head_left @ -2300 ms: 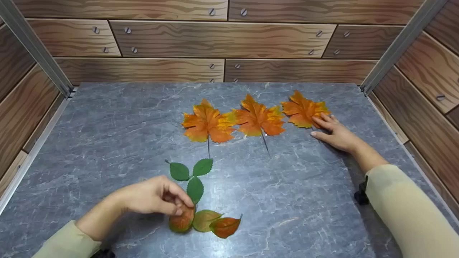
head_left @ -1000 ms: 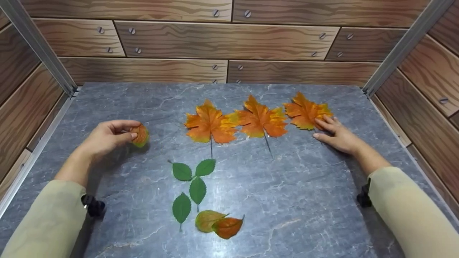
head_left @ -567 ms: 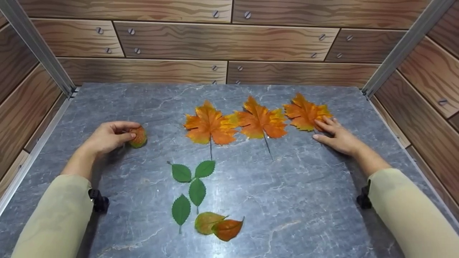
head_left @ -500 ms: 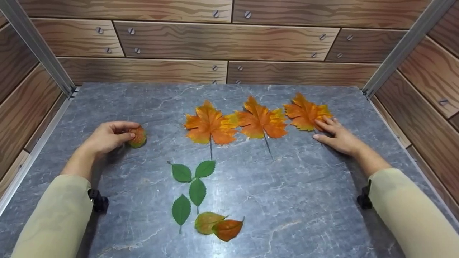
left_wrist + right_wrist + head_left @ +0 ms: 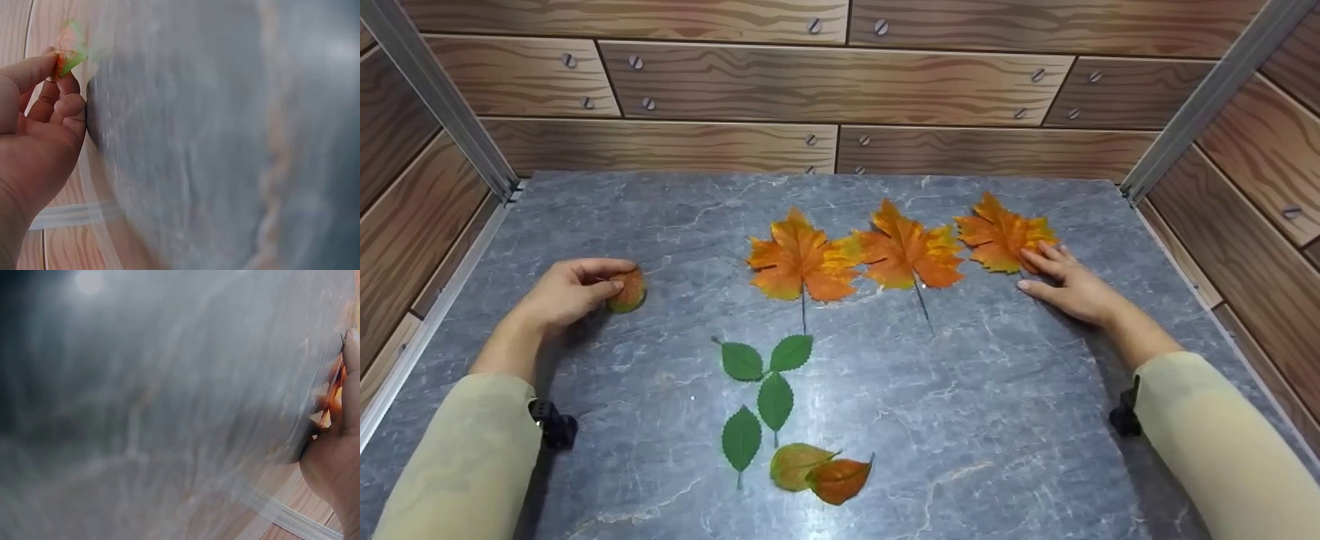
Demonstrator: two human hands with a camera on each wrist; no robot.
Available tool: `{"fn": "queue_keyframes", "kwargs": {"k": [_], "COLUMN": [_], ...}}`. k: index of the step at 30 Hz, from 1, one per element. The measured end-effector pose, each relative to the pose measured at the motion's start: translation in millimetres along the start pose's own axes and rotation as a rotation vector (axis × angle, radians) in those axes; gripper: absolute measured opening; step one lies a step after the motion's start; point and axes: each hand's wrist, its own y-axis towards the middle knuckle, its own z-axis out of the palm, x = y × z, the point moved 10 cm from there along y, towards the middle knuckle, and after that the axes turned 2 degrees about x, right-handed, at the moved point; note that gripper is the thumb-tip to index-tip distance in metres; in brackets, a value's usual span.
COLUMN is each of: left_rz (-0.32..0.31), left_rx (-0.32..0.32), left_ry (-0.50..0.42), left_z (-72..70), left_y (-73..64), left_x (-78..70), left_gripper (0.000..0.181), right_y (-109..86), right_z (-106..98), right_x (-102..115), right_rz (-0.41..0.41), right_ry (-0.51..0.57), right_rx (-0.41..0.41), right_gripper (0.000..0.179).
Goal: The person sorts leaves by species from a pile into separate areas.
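Grey marbled tabletop [image 5: 1005, 405]; brown plank-patterned walls [image 5: 825, 88]; left hand [image 5: 568, 291] pinching oval orange-green leaf [image 5: 631, 294]; right hand [image 5: 1069, 286] outstretched.

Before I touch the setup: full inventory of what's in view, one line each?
Lobed leaves: 3, orange and yellow, row across the far half, centre to right
Held leaf: 1, orange-red and green, far left
Green leaves: 4, green, centre, nearer the person
Oval leaves: 2, one yellow-green, one orange-red, overlapping at near centre
Tabletop: 1, grey marbled, under the leaves
Wood-pattern panels: several, brown, back and sides
Corner posts: 2, grey, back left and right
Wrist devices: 2, black, one per wrist
Sleeves: 2, pale yellow-green, both forearms
Left hand: 1, far left, pinching the held leaf
Right hand: 1, right, fingers on the rightmost lobed leaf
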Motion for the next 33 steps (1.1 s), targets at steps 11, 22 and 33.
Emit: {"fn": "queue_keyframes", "kwargs": {"k": [11, 22, 33], "left_rz": [-0.027, -0.058, -0.07], "left_rx": [-0.008, 0.028, 0.028], "left_ry": [-0.034, 0.008, 0.094], "left_z": [-4.6, 2.7, 2.3], "left_y": [-1.3, 3.1, 1.4], "left_x": [12.8, 15.7, 15.7], "left_gripper": [0.042, 0.042, 0.042], "right_y": [1.4, -3.5, -5.6], "right_z": [1, -4, -9], "right_x": [-1, -1, -1], "right_rz": [0.002, 0.025, 0.04], "right_ry": [0.004, 0.056, 0.124], "right_rx": [0.0, -0.025, -0.059], "right_gripper": [0.078, 0.08, 0.08]}}
